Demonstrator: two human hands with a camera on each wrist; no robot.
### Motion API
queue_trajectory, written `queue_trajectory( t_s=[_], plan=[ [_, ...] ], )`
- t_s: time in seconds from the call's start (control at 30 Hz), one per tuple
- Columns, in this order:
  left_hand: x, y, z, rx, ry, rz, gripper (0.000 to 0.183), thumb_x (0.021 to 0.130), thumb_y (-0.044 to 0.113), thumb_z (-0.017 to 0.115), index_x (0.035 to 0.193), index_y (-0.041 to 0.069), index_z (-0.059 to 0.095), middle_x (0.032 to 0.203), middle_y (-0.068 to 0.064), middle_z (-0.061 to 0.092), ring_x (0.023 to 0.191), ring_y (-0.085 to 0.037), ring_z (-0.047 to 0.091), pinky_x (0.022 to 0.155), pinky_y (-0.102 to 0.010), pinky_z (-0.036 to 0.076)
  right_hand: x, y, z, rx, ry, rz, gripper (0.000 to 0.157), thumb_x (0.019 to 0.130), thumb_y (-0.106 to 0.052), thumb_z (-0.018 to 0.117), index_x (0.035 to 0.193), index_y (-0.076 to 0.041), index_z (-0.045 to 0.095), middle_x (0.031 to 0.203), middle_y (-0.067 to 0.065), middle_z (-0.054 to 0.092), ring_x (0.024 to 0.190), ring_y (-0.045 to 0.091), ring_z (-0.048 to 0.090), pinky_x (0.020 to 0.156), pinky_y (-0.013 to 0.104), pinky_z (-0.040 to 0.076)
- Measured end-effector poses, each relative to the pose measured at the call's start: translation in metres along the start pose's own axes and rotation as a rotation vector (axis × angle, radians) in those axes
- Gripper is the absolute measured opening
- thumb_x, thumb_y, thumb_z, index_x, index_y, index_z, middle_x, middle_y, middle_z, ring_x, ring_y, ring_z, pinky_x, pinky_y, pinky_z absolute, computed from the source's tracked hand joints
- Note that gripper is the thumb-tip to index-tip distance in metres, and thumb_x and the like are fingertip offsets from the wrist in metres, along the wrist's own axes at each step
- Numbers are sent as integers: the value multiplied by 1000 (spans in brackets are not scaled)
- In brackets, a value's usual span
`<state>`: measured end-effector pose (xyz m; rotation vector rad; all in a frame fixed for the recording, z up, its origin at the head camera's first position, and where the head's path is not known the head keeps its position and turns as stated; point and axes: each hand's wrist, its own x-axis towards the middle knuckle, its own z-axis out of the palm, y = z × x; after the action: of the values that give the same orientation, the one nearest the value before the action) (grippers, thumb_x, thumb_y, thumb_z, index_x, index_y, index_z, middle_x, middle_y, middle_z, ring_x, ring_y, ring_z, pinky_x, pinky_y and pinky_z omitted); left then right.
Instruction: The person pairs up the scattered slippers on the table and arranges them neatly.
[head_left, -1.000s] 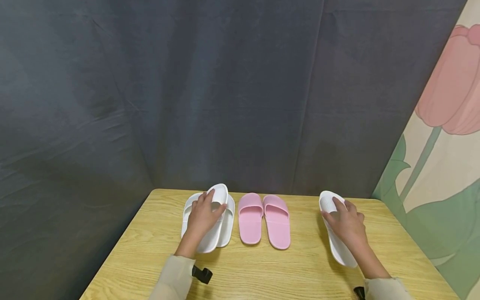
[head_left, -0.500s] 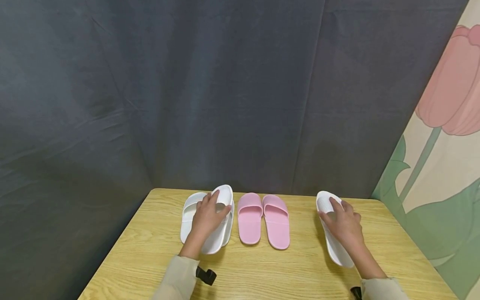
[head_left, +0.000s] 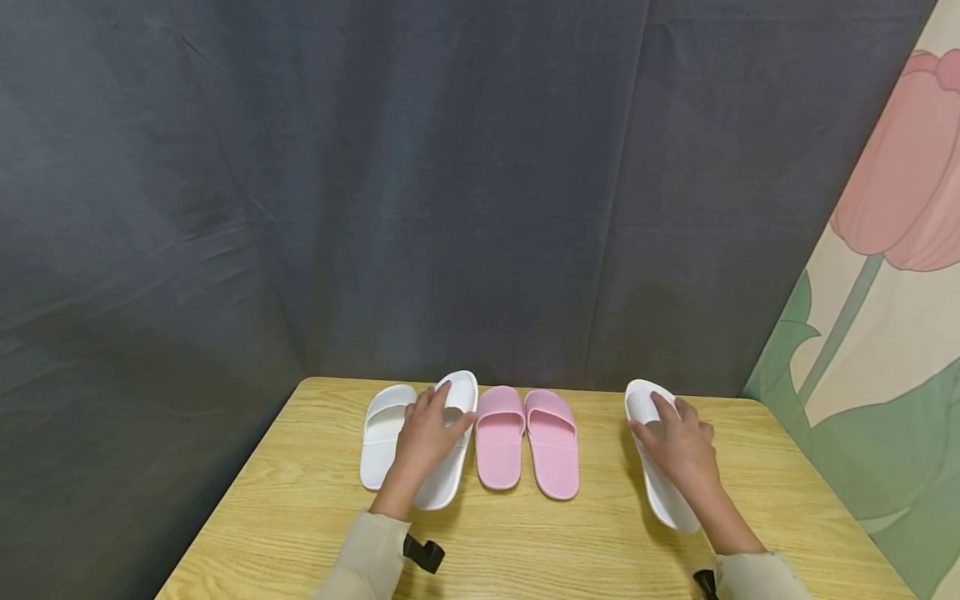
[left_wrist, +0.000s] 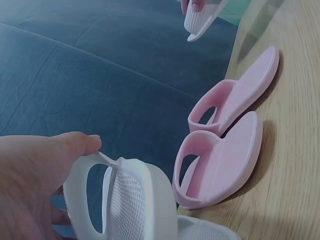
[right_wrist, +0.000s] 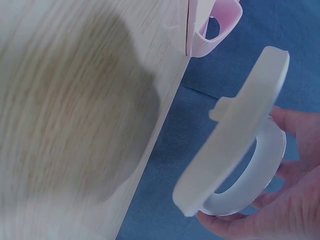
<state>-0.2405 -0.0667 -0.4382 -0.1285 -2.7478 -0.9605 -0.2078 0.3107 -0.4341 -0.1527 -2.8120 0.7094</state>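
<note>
My left hand [head_left: 427,429] grips a white slipper [head_left: 450,479] by its strap, with the thumb on the strap's edge in the left wrist view. That slipper is tilted and held over another white slipper [left_wrist: 207,231], which it hides in the head view. A further white slipper [head_left: 381,450] lies at the far left. On the other side, my right hand [head_left: 678,446] grips a white slipper [right_wrist: 235,130] by the strap, raised off the table. Two pink slippers [head_left: 499,450] lie side by side between the hands, nearer the left one.
The wood-grain table [head_left: 525,550] ends at the back against a dark grey curtain [head_left: 480,192]. On the right stands a wall with a painted tulip [head_left: 900,167]. Black wrist camera mounts [head_left: 425,553] stick out from the sleeves.
My left hand has moved right with its white slipper, uncovering the far-left white slipper more. My right hand has shifted slightly left with its slipper. The pink slippers have stayed put.
</note>
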Motion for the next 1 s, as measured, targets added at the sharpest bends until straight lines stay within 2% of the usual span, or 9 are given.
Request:
queue_trajectory(
  t_s=[0.5, 0.77, 1.0],
  plan=[
    [0, 11, 8, -2, -18, 9, 74, 92, 51, 67, 153, 16, 45, 155, -24, 42, 134, -48, 44, 102, -64, 42, 0, -4, 3, -1, -3, -11, 71, 98, -42, 61, 152, -2, 37, 151, 40, 24, 121, 72, 32, 87, 78, 39],
    [-1, 20, 12, -8, -22, 16, 73, 91, 52, 68, 153, 18, 46, 153, -23, 44, 131, -47, 47, 99, -66, 43, 1, -6, 5, -14, -9, -27, 70, 98, -41, 61, 152, -2, 37, 153, 39, 26, 121, 71, 34, 87, 77, 40],
    [0, 26, 16, -6, -38, 30, 74, 92, 53, 67, 153, 18, 45, 153, -22, 44, 130, -47, 47, 98, -62, 45, 2, -8, 8, -23, -11, -31, 70, 98, -41, 62, 152, -3, 38, 153, 39, 26, 121, 71, 35, 87, 75, 41]
  ],
)
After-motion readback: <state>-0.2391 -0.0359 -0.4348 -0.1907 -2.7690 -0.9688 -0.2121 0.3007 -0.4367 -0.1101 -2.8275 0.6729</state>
